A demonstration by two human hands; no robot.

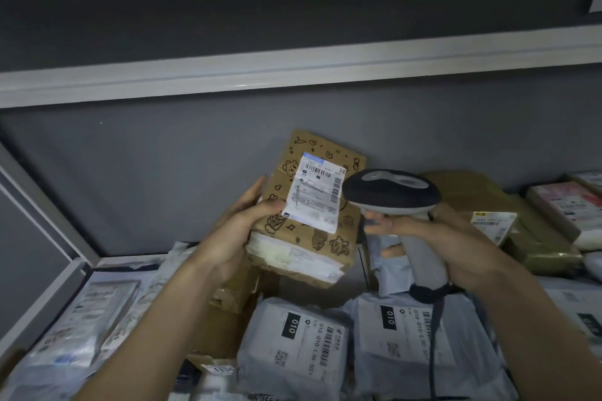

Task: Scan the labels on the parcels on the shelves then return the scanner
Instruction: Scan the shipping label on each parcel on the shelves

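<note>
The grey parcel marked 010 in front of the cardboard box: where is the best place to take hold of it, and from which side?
Probably its near short edge, from the person's side. The grey parcel lies flat, label up, with another grey bag tight on its right and the cardboard box behind it. A pinch there leaves the barcode label uncovered for the scanner.

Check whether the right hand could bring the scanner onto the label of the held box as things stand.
Probably yes. The right hand holds the scanner right beside the box, whose label faces up, uncovered except where the left hand's thumb touches its corner.
</note>
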